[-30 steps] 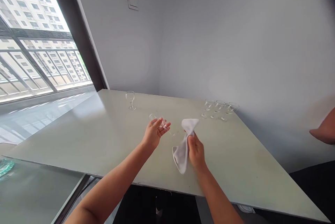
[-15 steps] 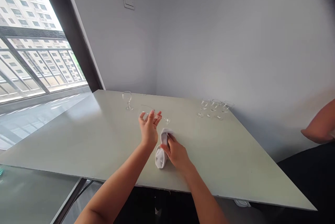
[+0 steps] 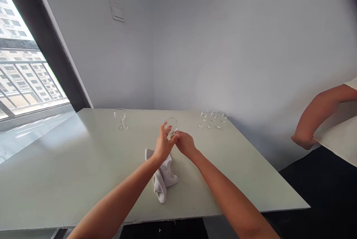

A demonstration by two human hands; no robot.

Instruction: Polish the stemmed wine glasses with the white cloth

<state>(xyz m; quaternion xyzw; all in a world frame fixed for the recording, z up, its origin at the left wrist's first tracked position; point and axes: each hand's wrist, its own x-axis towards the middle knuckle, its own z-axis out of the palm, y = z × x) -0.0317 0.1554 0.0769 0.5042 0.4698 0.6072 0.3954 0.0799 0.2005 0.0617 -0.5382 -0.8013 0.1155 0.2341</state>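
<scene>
In front of me a clear stemmed glass (image 3: 171,122) is held above the table, its bowl facing away. My left hand (image 3: 163,145) curls its fingers about the lower bowl and stem. At the foot end, my right hand (image 3: 185,143) is closed on the same glass, its fingertips partly hidden. A crumpled white cloth (image 3: 167,175) lies on the table under my left wrist, touched by neither hand.
One stemmed glass (image 3: 120,115) stands at the table's back left. Three more glasses (image 3: 213,115) stand together at the back right. The pale table (image 3: 237,172) meets the grey wall. Another person's arm (image 3: 318,116) is at the right.
My right hand has let go of the cloth, which now lies on the table, and has joined my left hand at the glass. The view has shifted right.
</scene>
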